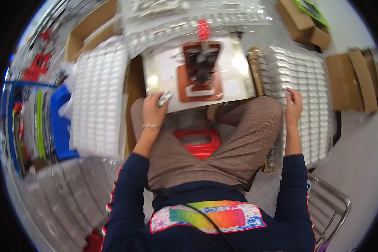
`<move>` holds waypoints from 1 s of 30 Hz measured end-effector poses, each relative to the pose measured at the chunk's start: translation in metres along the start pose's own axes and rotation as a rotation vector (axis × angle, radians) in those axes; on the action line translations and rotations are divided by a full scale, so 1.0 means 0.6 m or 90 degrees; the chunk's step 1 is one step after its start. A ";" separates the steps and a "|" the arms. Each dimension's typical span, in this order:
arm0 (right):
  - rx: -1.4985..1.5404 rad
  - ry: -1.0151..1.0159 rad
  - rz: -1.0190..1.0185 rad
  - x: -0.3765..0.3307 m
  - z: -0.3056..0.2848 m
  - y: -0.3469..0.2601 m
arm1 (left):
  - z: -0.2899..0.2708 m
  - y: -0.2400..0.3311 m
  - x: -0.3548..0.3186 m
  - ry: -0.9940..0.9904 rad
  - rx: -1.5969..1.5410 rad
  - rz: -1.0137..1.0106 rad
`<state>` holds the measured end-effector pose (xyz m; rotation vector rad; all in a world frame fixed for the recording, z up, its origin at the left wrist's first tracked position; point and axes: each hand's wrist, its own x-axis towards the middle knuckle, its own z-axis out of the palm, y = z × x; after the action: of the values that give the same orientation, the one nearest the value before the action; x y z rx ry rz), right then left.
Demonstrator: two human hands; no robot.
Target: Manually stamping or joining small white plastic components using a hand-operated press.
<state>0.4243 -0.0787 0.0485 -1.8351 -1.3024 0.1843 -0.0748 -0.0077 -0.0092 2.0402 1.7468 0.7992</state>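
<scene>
My left hand [153, 111] is closed around a small white and silver piece [165, 98] at the near left corner of a pale board [159, 67]. On that board stands a toggle clamp [203, 63] with a red handle [203, 30] on an orange-brown base [182, 84]. Its handle points up and away from me. My right hand [294, 105] is over the left part of a clear plastic tray [313, 84] with rows of pockets. Its fingers are bent but apart, and I see nothing held between them.
A stack of white pocketed trays [100, 101] stands on the left, beside a blue bin [63, 122]. More clear trays [155, 29] lie behind the board. Cardboard boxes [344, 80] are at the right. A red stool [201, 147] shows between my legs, and a metal-framed chair [344, 203] is at the lower right.
</scene>
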 end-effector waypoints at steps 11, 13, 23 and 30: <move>0.015 -0.096 -0.041 -0.026 0.018 -0.040 | -0.012 0.027 -0.011 -0.025 -0.210 -0.103; 0.007 -0.100 -0.036 -0.028 0.022 -0.053 | -0.021 0.028 -0.014 -0.061 -0.276 -0.159; -0.005 -0.101 -0.018 -0.028 0.021 -0.053 | -0.029 -0.007 0.024 -0.046 -0.003 0.260; -0.003 -0.089 0.009 -0.030 0.021 -0.053 | -0.026 0.024 0.011 -0.092 -0.105 0.094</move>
<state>0.3871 -0.0837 0.0572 -1.8627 -1.3866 0.3219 -0.0726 -0.0055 0.0127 2.0785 1.4181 0.7886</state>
